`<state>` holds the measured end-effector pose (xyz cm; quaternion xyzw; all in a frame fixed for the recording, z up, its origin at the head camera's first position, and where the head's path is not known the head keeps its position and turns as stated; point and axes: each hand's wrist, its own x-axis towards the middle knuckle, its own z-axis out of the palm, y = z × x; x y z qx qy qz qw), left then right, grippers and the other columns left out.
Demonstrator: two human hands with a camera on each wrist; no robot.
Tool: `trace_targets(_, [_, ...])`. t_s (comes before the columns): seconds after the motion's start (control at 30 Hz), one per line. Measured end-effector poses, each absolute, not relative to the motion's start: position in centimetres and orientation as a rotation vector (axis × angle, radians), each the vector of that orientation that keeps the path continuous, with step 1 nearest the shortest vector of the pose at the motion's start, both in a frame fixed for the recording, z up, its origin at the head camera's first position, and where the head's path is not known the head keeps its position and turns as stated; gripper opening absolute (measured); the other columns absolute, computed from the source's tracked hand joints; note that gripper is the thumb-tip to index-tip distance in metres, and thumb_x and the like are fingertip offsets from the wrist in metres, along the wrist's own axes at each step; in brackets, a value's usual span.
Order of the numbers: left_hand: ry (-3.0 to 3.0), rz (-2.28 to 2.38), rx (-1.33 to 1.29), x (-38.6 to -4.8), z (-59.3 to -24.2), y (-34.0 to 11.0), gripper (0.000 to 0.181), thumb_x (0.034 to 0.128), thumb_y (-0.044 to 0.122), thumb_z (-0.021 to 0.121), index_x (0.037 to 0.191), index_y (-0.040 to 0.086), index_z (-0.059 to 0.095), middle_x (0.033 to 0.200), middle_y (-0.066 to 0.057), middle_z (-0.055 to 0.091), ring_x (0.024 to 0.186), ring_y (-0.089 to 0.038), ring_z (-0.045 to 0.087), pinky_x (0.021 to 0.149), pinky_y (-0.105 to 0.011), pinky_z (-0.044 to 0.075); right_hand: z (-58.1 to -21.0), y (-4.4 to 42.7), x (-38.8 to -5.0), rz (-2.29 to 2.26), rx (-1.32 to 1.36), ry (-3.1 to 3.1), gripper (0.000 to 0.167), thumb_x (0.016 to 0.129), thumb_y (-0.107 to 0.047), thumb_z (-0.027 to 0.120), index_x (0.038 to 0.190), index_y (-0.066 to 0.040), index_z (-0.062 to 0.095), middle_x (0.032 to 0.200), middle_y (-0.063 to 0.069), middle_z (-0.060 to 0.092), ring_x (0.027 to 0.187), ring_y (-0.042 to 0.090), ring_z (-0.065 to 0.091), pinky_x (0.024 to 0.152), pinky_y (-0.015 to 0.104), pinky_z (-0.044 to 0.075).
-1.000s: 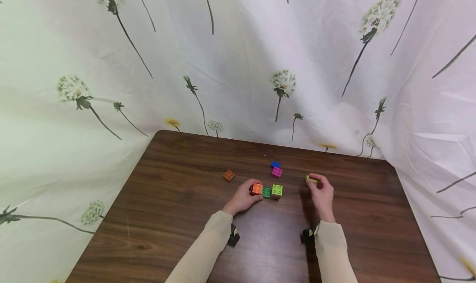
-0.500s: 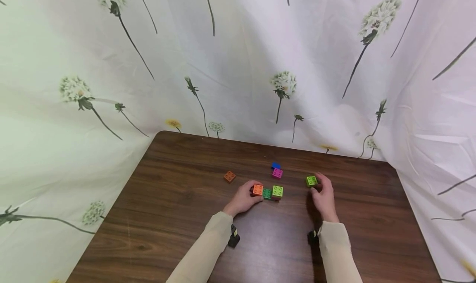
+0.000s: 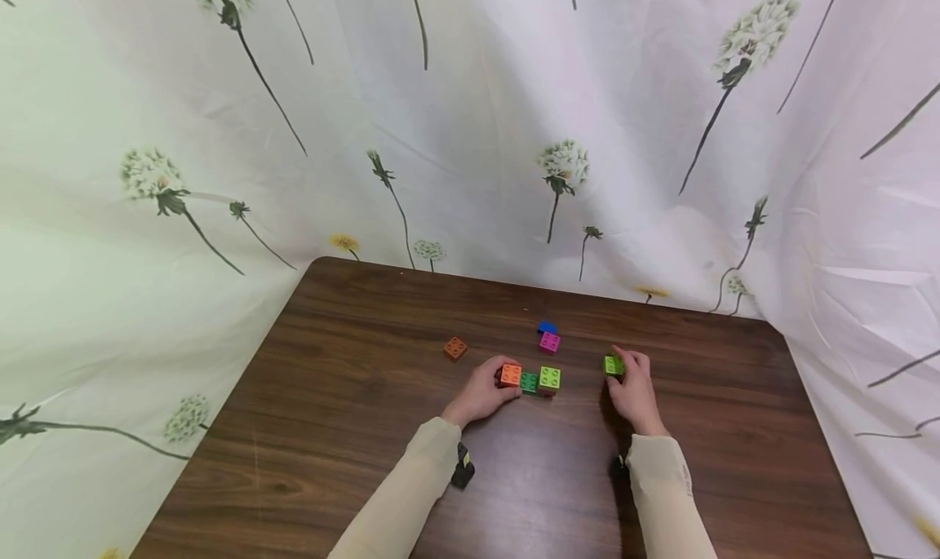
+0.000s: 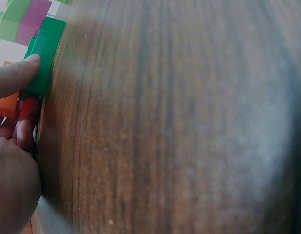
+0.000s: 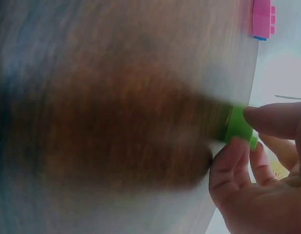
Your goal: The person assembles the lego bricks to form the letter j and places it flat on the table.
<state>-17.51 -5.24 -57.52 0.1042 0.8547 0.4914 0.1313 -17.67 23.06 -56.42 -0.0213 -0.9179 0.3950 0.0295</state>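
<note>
My left hand [image 3: 482, 392] holds the left end of a small assembly of toy building bricks, thumb pressed on the green brick [image 4: 48, 56]. An orange brick [image 3: 511, 374] sits over a red brick [image 4: 29, 108] at that end. At the other end a lime brick [image 3: 549, 377] stands on a pink one [image 4: 32, 22]. To the right, my right hand [image 3: 636, 392] pinches a separate bright green brick [image 5: 239, 124] between thumb and fingers. Studs on this brick face up in the head view. Whether its underside touches the table cannot be told.
A magenta brick [image 3: 550, 342] stands right in front of a blue brick [image 3: 547, 327] beyond the assembly. Farther left lies a brown-orange brick [image 3: 455, 348]. All rest on the dark wooden table [image 3: 352, 355], whose back edge meets a flower-print cloth [image 3: 470, 135].
The right hand's fingers have shifted around the bright green brick, which has turned and come slightly nearer the person. The left hand and its assembly stay in place.
</note>
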Motion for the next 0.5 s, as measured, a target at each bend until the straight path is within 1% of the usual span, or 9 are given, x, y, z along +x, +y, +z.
trace_targets(0.13, [2.506, 1.409, 0.31, -17.61, -57.69, -5.17, 0.039, 0.0865, 0.014, 0.072, 0.122, 0.013, 0.056, 0.117, -0.006, 0.06, 0.103, -0.017, 0.057, 0.091, -0.039, 0.048, -56.36, 23.01, -17.49, 1.214, -0.057, -2.86, 0.046, 0.082, 0.003, 0.063, 0.127, 0.009, 0.054, 0.123, 0.029, 0.042, 0.108, 0.041, 0.048, 0.094, 0.051, 0.039])
trace_targets(0.23, [2.503, 1.4, 0.301, -17.68, -57.73, -5.15, 0.04, 0.0866, 0.015, 0.072, 0.123, 0.013, 0.056, 0.118, -0.005, 0.06, 0.104, -0.017, 0.057, 0.092, -0.039, 0.048, -56.47, 23.14, -17.38, 1.18, -0.045, -2.893, 0.043, 0.081, 0.001, 0.066, 0.122, 0.009, 0.057, 0.116, 0.029, 0.049, 0.102, 0.038, 0.05, 0.088, 0.048, 0.041])
trace_targets(0.4, [2.479, 1.415, 0.286, -17.66, -57.65, -5.14, 0.04, 0.0862, 0.015, 0.073, 0.123, 0.014, 0.056, 0.119, -0.006, 0.06, 0.105, -0.018, 0.057, 0.094, -0.04, 0.047, -56.99, 23.34, -17.41, 1.202, -0.108, -2.885, 0.044, 0.08, -0.001, 0.07, 0.121, 0.007, 0.06, 0.106, 0.024, 0.054, 0.085, 0.027, 0.053, 0.075, 0.033, 0.041])
trace_targets(0.5, [2.486, 1.409, 0.289, -17.61, -57.69, -5.12, 0.04, 0.0857, 0.015, 0.073, 0.122, 0.013, 0.057, 0.117, -0.005, 0.06, 0.104, -0.018, 0.057, 0.093, -0.04, 0.047, -57.18, 23.36, -17.35, 1.238, -0.159, -2.869, 0.043, 0.079, -0.001, 0.071, 0.12, 0.007, 0.06, 0.099, 0.021, 0.055, 0.078, 0.022, 0.052, 0.07, 0.029, 0.04])
